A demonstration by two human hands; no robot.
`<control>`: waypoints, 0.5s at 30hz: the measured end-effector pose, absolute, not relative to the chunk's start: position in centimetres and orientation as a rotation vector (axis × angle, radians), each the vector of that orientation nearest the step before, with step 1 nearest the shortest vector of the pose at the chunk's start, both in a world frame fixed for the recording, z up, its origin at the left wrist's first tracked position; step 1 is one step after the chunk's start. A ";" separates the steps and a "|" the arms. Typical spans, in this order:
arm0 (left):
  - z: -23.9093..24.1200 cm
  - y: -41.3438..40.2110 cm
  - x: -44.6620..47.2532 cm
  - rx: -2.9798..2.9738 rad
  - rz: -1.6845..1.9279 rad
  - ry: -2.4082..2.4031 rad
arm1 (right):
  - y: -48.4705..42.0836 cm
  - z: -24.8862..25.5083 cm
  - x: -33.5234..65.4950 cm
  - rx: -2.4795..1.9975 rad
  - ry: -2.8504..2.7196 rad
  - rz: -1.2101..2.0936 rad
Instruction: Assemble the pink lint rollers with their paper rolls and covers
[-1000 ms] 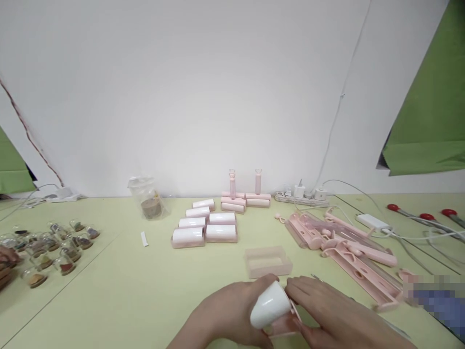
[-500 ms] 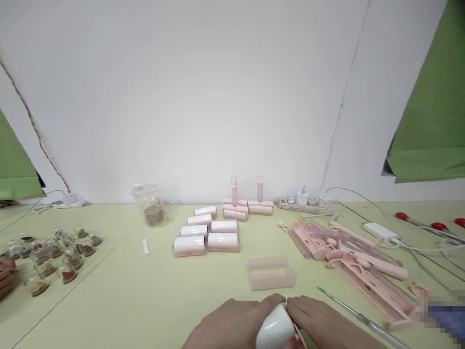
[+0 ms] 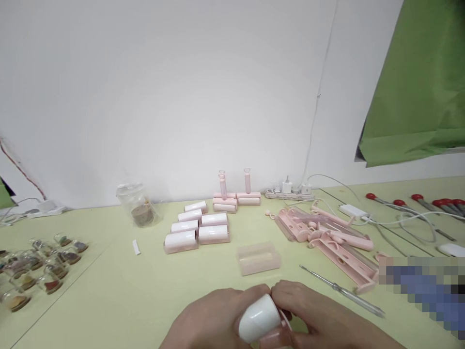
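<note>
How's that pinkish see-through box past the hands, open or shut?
Open: the pinkish box has no lid on it, and its inside shows behind the front wall.

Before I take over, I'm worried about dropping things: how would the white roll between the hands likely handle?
The white roll may be slippery, since its surface looks glossy. Being cylindrical, it could roll if pushed while loose. It seems fairly stiff: its visible outline looks undented.

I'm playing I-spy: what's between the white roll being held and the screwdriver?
From the white roll, the head view shows the right hand, then yellow-green tabletop before the screwdriver.
</note>
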State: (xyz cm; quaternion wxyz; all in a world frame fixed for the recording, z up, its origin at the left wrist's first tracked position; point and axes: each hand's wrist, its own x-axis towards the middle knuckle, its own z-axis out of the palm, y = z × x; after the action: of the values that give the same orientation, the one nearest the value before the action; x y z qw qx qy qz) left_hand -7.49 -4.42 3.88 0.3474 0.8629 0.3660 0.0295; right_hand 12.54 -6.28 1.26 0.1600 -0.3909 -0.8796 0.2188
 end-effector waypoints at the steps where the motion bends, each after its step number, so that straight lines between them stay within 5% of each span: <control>1: 3.9 -4.6 -7.5 2.227 0.063 0.956 | -6.3 1.2 12.4 -1.117 -2.505 0.617; 15: 4.9 -4.8 -6.3 2.153 -0.139 1.205 | -5.5 0.0 12.0 -1.044 -2.404 0.703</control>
State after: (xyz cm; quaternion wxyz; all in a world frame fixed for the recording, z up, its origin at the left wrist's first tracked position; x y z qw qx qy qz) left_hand -6.30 -4.80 4.90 0.3292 0.8227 0.4604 -0.0530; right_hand 11.99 -5.55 -0.01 0.2122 -0.3760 -0.8657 0.2531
